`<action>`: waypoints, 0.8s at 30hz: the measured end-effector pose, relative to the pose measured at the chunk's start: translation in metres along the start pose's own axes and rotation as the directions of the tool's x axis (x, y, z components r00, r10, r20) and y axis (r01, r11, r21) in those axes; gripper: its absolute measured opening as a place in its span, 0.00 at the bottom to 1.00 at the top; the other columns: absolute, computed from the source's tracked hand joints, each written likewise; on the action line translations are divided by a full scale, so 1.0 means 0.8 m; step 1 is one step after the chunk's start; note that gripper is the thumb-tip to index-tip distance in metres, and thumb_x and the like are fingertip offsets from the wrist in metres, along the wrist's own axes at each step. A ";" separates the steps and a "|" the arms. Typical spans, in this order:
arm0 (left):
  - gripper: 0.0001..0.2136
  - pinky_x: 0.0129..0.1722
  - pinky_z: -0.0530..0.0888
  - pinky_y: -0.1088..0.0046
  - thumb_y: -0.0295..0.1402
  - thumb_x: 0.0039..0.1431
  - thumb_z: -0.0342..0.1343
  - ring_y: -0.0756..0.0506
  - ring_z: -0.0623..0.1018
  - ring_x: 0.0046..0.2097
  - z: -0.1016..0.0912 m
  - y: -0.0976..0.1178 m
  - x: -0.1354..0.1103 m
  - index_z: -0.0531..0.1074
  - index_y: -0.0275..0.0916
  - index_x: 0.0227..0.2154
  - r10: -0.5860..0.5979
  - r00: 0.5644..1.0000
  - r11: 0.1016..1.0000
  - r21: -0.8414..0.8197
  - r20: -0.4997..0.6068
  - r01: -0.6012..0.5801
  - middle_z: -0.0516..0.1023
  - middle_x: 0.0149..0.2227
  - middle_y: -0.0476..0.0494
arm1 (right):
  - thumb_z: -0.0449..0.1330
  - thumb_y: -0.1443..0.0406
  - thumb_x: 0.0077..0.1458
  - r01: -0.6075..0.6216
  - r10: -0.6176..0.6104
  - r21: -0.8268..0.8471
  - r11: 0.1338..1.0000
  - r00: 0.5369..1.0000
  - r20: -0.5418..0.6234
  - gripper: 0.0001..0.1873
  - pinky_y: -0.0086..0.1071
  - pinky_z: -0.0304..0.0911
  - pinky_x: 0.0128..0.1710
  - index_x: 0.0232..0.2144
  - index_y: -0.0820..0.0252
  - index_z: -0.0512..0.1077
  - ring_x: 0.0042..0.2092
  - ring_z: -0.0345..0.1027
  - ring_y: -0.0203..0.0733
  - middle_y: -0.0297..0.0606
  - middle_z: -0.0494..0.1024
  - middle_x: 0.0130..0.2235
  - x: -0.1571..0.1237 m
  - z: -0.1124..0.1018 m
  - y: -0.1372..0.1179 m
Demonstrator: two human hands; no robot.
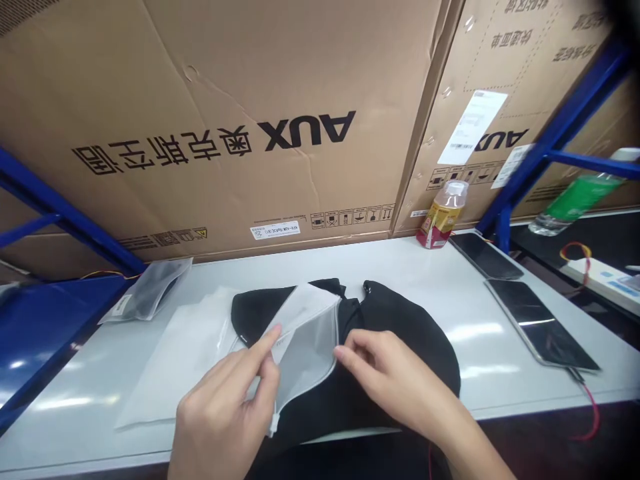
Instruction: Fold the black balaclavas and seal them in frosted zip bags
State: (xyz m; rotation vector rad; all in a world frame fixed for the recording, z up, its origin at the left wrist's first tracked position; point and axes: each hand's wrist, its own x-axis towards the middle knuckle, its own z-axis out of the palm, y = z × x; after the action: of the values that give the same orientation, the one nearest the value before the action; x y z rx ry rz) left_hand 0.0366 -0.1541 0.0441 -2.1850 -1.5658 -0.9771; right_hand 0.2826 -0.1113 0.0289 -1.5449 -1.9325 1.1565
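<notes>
A frosted plastic zip bag [310,353] is held up at the middle of the table, its mouth partly spread and a slider at its lower corner. My left hand [225,407] pinches one side of the bag between thumb and forefinger. At the opposite edge, my right hand [383,367] has thumb and fingers closed on the bag's rim. Under the bag and both hands lies a black, curved, padded-looking cloth item [415,327] with a gap at its far side. The bag and my hands cover its middle.
White translucent bags [175,360] lie left of the cloth, with another frosted bag [155,290] behind. Two phones [543,323] and a drink bottle [443,217] stand or lie to the right. Large cartons [210,73] and blue frame posts [555,127] bound the back.
</notes>
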 end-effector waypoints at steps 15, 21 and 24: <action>0.13 0.63 0.70 0.45 0.24 0.69 0.52 0.45 0.74 0.34 0.040 -0.020 -0.009 0.80 0.35 0.50 0.038 0.998 0.993 0.111 0.053 -0.044 0.73 0.27 0.49 | 0.63 0.63 0.62 0.030 -0.055 -0.091 0.995 0.956 -0.288 0.11 0.37 0.64 0.32 0.38 0.51 0.62 0.36 0.74 0.49 0.33 0.76 0.34 0.033 0.043 0.000; 0.15 0.58 0.77 0.56 0.27 0.71 0.52 0.45 0.77 0.34 0.057 -0.001 -0.014 0.79 0.37 0.53 -0.056 0.984 0.995 -0.069 0.168 0.069 0.75 0.27 0.49 | 0.71 0.53 0.55 0.103 0.138 0.670 0.735 0.945 -0.297 0.23 0.42 0.75 0.43 0.47 0.51 0.69 0.46 0.80 0.53 0.38 0.83 0.46 0.015 -0.007 0.021; 0.15 0.43 0.81 0.64 0.27 0.70 0.49 0.44 0.79 0.34 0.065 0.014 -0.006 0.82 0.40 0.49 -0.154 0.937 0.963 -0.166 0.312 0.214 0.76 0.27 0.48 | 0.71 0.51 0.54 0.095 0.137 0.790 0.605 0.965 -0.222 0.27 0.44 0.76 0.48 0.51 0.53 0.70 0.50 0.80 0.55 0.42 0.83 0.49 0.016 0.011 0.018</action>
State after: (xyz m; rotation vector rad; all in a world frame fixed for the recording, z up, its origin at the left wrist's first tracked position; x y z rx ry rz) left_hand 0.0645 -0.1315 0.0048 -2.4490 -1.9137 -0.9248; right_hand 0.2810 -0.1020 0.0099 -1.1131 -0.9545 1.4551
